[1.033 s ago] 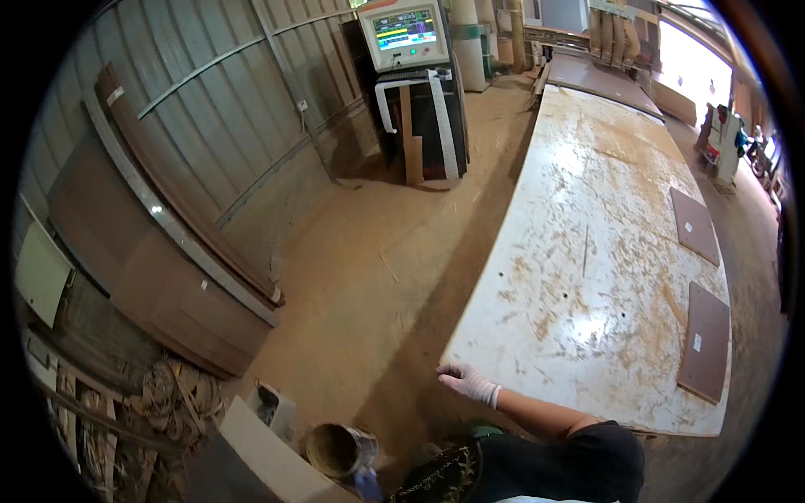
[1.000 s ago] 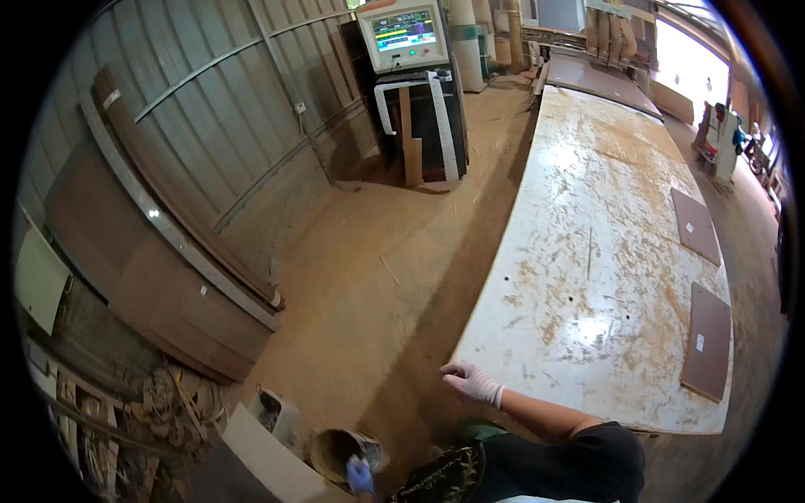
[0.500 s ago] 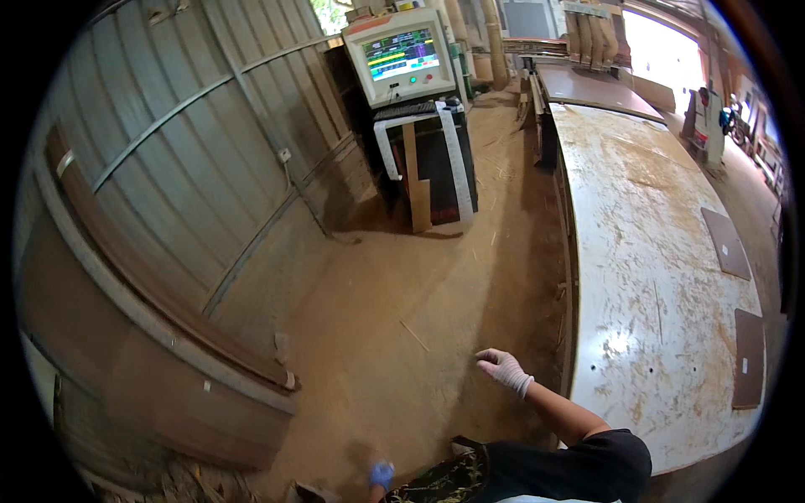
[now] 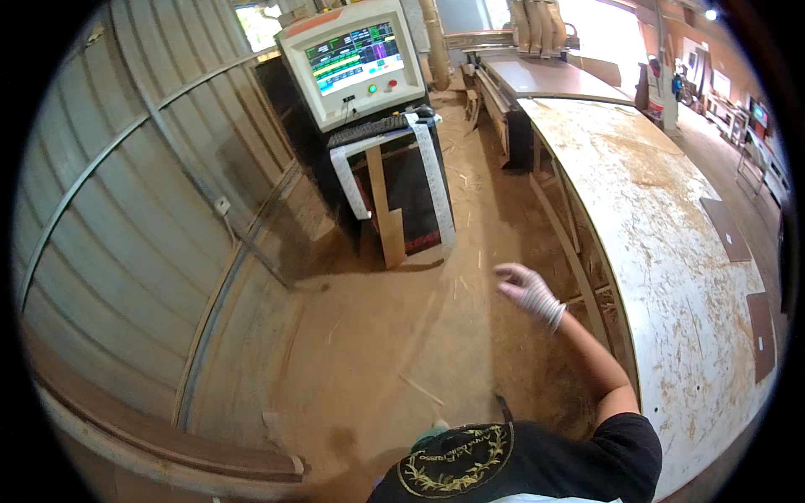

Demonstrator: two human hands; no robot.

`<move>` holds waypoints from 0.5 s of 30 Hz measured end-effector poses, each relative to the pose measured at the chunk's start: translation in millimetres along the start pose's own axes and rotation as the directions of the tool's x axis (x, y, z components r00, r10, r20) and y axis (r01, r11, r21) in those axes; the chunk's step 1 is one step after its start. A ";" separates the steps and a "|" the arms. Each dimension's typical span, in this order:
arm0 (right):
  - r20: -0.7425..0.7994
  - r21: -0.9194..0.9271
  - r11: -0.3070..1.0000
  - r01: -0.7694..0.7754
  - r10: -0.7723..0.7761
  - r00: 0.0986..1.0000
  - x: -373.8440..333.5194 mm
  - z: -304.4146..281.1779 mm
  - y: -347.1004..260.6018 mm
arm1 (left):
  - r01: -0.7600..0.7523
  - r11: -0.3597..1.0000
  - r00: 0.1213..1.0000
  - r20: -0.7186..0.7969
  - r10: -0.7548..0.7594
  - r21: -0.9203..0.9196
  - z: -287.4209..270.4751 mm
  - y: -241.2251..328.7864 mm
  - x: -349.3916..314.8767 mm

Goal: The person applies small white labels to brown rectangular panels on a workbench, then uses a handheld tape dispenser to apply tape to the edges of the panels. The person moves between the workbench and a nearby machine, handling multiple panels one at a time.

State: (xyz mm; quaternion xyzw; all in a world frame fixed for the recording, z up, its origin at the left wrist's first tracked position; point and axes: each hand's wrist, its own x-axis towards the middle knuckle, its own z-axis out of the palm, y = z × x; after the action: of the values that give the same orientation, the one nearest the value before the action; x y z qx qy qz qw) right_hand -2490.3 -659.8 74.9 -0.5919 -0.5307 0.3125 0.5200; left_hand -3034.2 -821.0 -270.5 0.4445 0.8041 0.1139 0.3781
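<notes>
My right hand, loosely curled, seemingly empty, hangs left of the white table running lengthwise ahead; my left hand is unseen.

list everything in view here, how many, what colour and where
console: 1, off-white, top left of centre
screen: 1, multicoloured, in the console
keyboard: 1, black, below the screen
strips: 2, white, down the console's dark front
notched board: 1, tan, between the strips
long table: 1, dusty white, right
panels: 2, brown, table's right edge
large sheet: 1, brown, table's far end
hoses: several, tan, top
wall: 1, grey, left
floor: 1, brown, centre
sliver: 1, pale, on floor
shirt: 1, black, bottom
right hand: 1, white-gloved, left of table
</notes>
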 end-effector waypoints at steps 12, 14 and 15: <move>-0.190 -0.623 0.724 0.297 -0.508 0.840 372.3 -169.1 -128.5 | -0.483 0.816 0.865 -0.027 0.502 -0.318 0.6 420.0 391.9; -0.172 -0.621 0.739 0.261 -0.453 0.875 447.3 -177.2 -165.3 | -0.366 0.879 0.916 0.049 0.398 -0.304 16.5 454.7 403.9; -0.111 -0.725 0.589 0.357 -0.612 0.783 493.6 -201.0 -171.9 | -0.345 0.902 0.919 0.099 0.380 -0.260 26.1 469.4 405.4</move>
State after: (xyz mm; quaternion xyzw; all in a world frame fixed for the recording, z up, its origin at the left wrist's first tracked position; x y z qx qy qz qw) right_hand -2238.0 -264.3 380.6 -0.6116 -0.6474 -0.1667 0.4230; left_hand -2849.9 -228.6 -250.1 0.5454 0.6573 0.2446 0.4591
